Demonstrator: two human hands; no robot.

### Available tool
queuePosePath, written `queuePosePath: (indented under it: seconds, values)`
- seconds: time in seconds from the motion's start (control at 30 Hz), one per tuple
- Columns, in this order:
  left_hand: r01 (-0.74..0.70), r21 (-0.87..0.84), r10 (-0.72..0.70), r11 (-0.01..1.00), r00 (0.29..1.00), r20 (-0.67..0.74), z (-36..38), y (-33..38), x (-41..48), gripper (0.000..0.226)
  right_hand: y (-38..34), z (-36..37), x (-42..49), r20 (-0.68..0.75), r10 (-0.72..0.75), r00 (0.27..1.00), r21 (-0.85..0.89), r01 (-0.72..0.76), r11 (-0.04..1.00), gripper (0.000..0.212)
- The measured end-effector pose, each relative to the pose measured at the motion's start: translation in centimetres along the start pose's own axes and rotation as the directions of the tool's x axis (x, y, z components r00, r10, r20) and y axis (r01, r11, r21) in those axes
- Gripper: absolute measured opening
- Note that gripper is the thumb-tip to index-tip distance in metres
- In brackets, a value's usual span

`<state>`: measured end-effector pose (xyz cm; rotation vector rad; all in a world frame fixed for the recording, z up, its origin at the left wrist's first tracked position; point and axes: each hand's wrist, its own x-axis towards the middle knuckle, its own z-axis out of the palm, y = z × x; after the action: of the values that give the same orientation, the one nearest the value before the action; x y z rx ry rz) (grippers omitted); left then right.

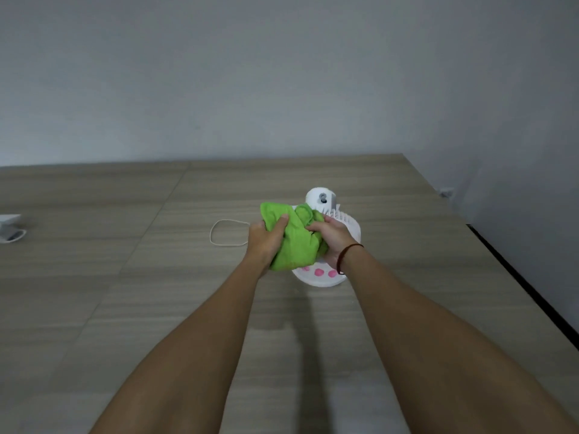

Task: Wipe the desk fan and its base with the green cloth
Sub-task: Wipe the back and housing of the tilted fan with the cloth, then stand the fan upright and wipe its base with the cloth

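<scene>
The cloth (pixel 293 238) lies over the desk fan (pixel 340 219) on the table (pixel 125 277), the cord loop (pixel 227 232) just left.

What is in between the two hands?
The bunched green cloth fills the gap between the left hand and the right hand, as the head view shows.

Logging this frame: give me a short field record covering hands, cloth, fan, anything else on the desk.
left hand: gripping the green cloth
right hand: gripping the same cloth
green cloth: bunched, held in front of the fan
desk fan: white, upright, partly hidden
fan base: white, pink buttons showing
cord: white loop lying left of the fan
desk: wood-grain top
far left: white object, cut off, unclear
</scene>
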<state>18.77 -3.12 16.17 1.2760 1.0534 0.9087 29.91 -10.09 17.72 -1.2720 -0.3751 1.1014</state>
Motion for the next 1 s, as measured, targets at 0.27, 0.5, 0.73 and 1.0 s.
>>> queuePosePath:
  seconds: [0.27, 0.5, 0.73, 1.0]
  values:
    - [0.070, -0.001, -0.070, 0.998, 0.987, -0.145, -0.9, -8.1, -2.1, 0.017, 5.1, 0.3, 0.3, -0.162, -0.187, 0.969, -0.094, 0.173, 0.980, 0.022]
    - [0.062, 0.111, -0.048, 0.992, 0.991, -0.122, 0.0, -12.0, -3.3, 0.024, 10.2, -3.6, 0.1, -0.302, -0.266, 0.915, -0.211, 0.208, 0.955, 0.024]
    - [0.004, 0.315, -0.016, 0.949, 0.999, 0.038, 0.8, -17.4, -1.9, 0.020, 16.8, -7.8, 2.6, -0.293, -0.353, 0.889, -0.577, 0.130, 0.806, 0.025]
    - [-0.165, 0.648, 0.067, 0.744, 0.982, 0.175, 0.9, -24.2, 0.0, 0.037, 23.8, -10.4, 5.8, -0.182, -0.476, 0.860, -0.754, 0.189, 0.629, 0.037]
